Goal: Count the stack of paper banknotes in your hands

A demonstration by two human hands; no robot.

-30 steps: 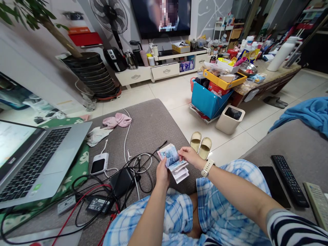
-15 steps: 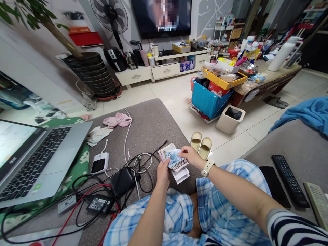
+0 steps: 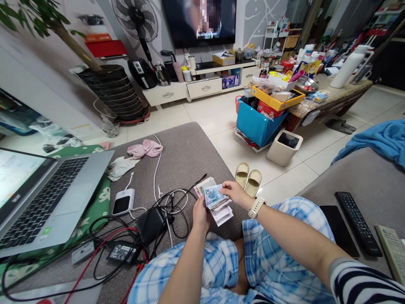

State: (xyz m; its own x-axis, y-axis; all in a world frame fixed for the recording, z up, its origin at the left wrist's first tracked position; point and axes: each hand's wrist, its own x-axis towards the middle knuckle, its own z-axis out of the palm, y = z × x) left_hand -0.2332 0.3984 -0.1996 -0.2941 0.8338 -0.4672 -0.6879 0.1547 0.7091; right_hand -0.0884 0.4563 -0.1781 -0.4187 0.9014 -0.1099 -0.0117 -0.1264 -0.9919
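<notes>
Left hand: the left hand [image 3: 201, 215] comes up from 6 o'clock, closed around the lower edge of the banknotes [image 3: 215, 198].
Right hand: the right hand [image 3: 232, 192] reaches in from 3 o'clock, its fingers [image 3: 225, 189] lying on the top note. A watch [image 3: 256, 207] sits on its wrist.
Grip: the left fingers and thumb are together, clamped on the wad. The right fingertips touch the notes, but I cannot tell whether the thumb closes beneath them.
Notes: the wad is held in the air at 12 o'clock from the lap, above the grey sofa [image 3: 186, 156], with paper slips [image 3: 222, 215] hanging below it.
Why so: the left hand appears to carry the wad, which leaves the right fingers free on the top note.
Writing: "10" shows on the top note, and "acer" on the laptop [image 3: 47, 198] at 9 o'clock. The TV [image 3: 199, 21] at 12 o'clock is pixelated.
Near: a power bank [image 3: 122, 202] and tangled cables [image 3: 164, 202] lie at 9 o'clock. A phone [image 3: 338, 230] and remote [image 3: 357, 223] lie at 3 o'clock, and slippers [image 3: 248, 179] sit on the floor at 1 o'clock.
</notes>
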